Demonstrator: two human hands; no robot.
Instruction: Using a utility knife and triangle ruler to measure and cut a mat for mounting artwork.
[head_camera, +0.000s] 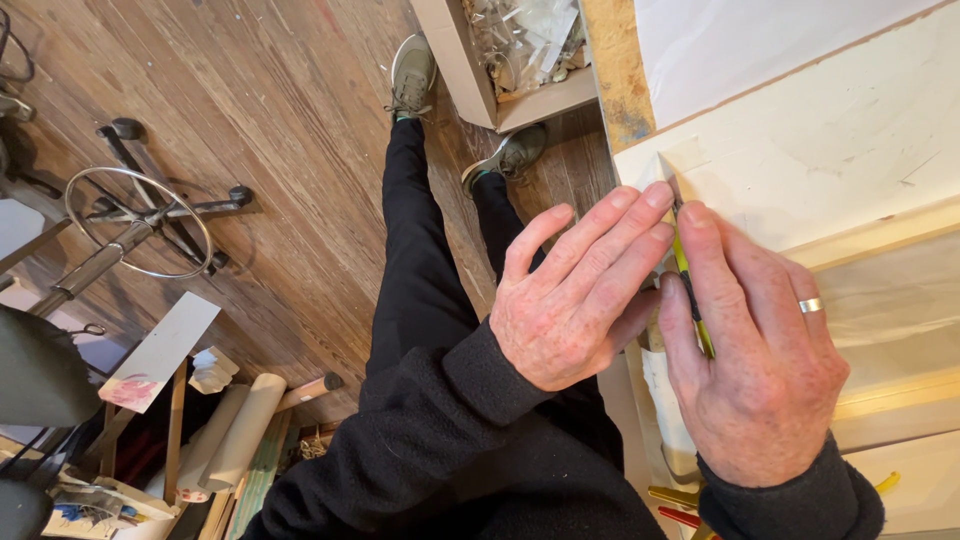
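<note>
Standing right behind this one. The left hand (580, 290) is flat-ish, fingers held together and stretched forward, fingertips pressing down on the white sheet (800, 150) at its near edge. The right hand (750, 360) sits just beside it, touching, with a ring on one finger, and it's pinching a thin yellow-green tool (692, 295) with a dark tip, could be a pencil or a craft knife, I can't tell which. The tip lands right between the two sets of fingertips, on the corner of that white sheet.

As for progress: my read is it's early or mid-way. The tip is at the corner of the sheet, and I see no clear finished line or cut from here, only faint scuffs further out. A pale wooden frame strip (880, 235) lies just right of the hands, with translucent paper (890, 300) under it, all on the desk (620, 90).

Further out: a cardboard box of plastic scraps (520, 50) by the grey sneakers (412, 70), a stool base (140, 225) on the wood floor (280, 120), paper rolls (235, 430) lower left.
</note>
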